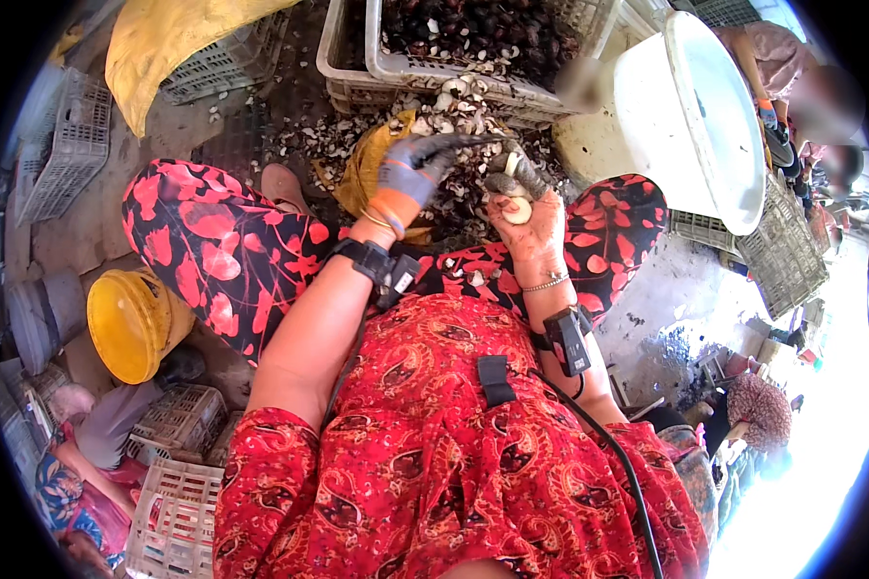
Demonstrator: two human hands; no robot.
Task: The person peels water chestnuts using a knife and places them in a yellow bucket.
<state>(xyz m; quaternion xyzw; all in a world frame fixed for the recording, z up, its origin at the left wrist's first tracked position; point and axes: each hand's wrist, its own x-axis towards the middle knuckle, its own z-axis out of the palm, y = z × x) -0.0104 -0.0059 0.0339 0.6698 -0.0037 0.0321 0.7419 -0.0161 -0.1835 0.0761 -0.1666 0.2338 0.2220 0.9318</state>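
Grey-gloved, my left fingers (438,145) are pointing rightward, grip unclear; my right fingers (528,176) are clamping a pale, round piece (517,210), probably needing steadiness.

Both arms reach fwd, bent at elbows, hands just past the lap's (454,263) far edge, btwn the spread, bent knees (164,193). L forearm (321,323) slants in to the R; R forearm (591,384) slants a bit L. L hand (410,179) is gloved, back up, fingers stretched toward the R hand (534,217); grip unclear. R hand's fingers (526,176) curl in, dark-covered, wrist approx straight, palm side partly showing.
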